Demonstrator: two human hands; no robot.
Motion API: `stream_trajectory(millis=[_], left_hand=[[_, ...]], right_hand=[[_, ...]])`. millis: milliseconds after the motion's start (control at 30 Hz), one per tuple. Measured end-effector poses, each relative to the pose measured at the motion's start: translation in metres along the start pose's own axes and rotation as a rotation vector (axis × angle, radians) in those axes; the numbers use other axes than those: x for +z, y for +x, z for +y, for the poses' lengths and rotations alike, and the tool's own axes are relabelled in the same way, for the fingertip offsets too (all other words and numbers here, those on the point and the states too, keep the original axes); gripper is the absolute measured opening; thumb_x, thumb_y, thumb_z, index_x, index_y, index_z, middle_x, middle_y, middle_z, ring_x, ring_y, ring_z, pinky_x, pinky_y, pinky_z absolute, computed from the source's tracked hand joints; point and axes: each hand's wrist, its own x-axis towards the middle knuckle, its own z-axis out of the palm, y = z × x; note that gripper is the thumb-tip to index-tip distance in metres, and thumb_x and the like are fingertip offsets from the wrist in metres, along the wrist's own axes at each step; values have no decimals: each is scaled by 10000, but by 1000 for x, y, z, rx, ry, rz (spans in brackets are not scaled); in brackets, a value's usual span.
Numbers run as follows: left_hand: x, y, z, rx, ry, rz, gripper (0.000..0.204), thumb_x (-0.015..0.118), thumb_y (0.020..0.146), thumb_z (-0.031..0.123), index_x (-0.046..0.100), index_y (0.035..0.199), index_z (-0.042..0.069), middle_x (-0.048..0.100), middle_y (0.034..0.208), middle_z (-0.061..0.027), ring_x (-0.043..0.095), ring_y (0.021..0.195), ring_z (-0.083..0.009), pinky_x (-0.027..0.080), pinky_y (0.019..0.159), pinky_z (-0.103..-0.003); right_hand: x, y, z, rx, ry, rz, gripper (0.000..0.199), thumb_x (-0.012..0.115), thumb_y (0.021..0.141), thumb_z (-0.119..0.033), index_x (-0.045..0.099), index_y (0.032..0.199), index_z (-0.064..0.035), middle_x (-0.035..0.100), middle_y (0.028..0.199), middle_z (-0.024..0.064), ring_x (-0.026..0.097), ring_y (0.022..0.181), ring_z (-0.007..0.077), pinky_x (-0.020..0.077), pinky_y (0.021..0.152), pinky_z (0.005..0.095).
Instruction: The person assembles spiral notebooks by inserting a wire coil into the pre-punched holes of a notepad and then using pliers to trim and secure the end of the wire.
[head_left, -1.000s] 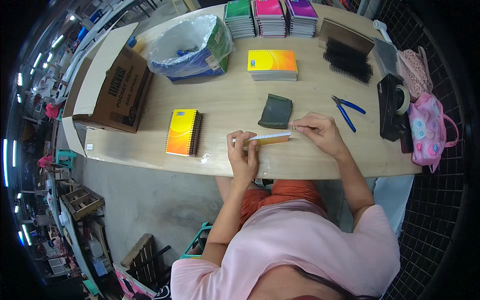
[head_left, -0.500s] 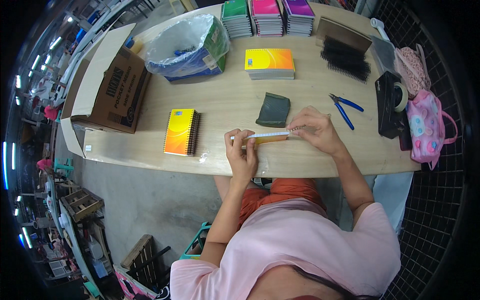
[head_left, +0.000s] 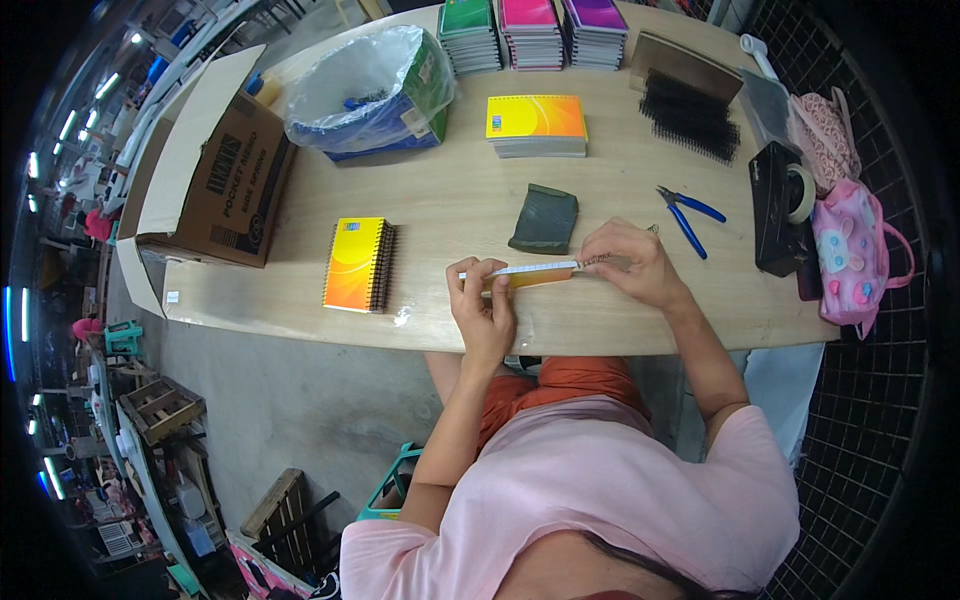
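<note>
- The left hand (head_left: 486, 315) is closed in a pinch, thumb and fingers shut around the left end of a small notepad (head_left: 535, 274).
- The notepad is a thin, flat block of paper, held up off the tabletop on its edge. A strip of white page edges shows on top; the smooth yellow-orange cover faces the person.
- Its long side runs left to right, with the right end a bit higher — that end points at the right hand (head_left: 638, 262).
- The right hand has its fingertips pinched on a thin, curly wire coil (head_left: 597, 260) at the notepad's right end. The coil lies nearly in line with the pad; I cannot tell if it goes through the holes.
- Just past the notepad lies a dark green, floppy-looking sheet (head_left: 544, 220), nearly square, its near edge rolled.
- To the right are cutters (head_left: 690, 218) with smooth blue handles, spread apart, tips pointing away and left.
- Farther back sits a bristly heap of black wire coils (head_left: 688, 117).
- Off to the left is a neat stack of spiral notebooks (head_left: 354, 265) — shiny yellow-orange covers, bumpy black wire down the right side.
- All this is on a pale, smooth wood-look table (head_left: 450, 200).
</note>
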Motion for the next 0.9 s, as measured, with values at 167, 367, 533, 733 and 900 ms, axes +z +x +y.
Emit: stream_trajectory(millis=[167,367,533,733,900], left_hand=[[-1,-1,-3,22,4,-3,78,651,921,74,633,973,18,562,942,-120,540,955,-270,446,857,-372],[-1,-1,-4,42,-14,-10,90,650,919,63,638,994,16,550,951,-123,538,960,-269,449,852,-371],[0,-2,-2,34,-35,-1,102,647,892,0,657,992,14,526,1002,-144,557,931,-269,482,794,-357],[0,-4,-4,42,-26,6,103,643,900,4,663,1001,14,521,1007,-145,556,922,-268,487,783,-354],[-1,-3,-3,25,-27,-8,102,645,902,6,665,1002,15,520,1007,-145,554,921,-267,486,782,-353]], right_hand=[[1,4,-15,272,30,-100,129,722,818,-51,709,944,-25,709,870,111,677,884,278,524,762,370],[9,5,-17,161,-146,-101,214,715,839,-103,666,1030,-21,639,897,116,669,903,290,528,785,381],[11,8,-18,38,-327,-137,233,739,836,-206,663,993,-53,607,931,84,647,899,316,527,756,404],[15,11,-22,-68,-447,-54,203,740,817,-194,668,954,-61,619,937,73,607,949,274,506,767,397],[21,10,-22,38,-442,-42,225,756,793,-213,692,937,-53,639,967,87,590,961,304,490,825,409]])
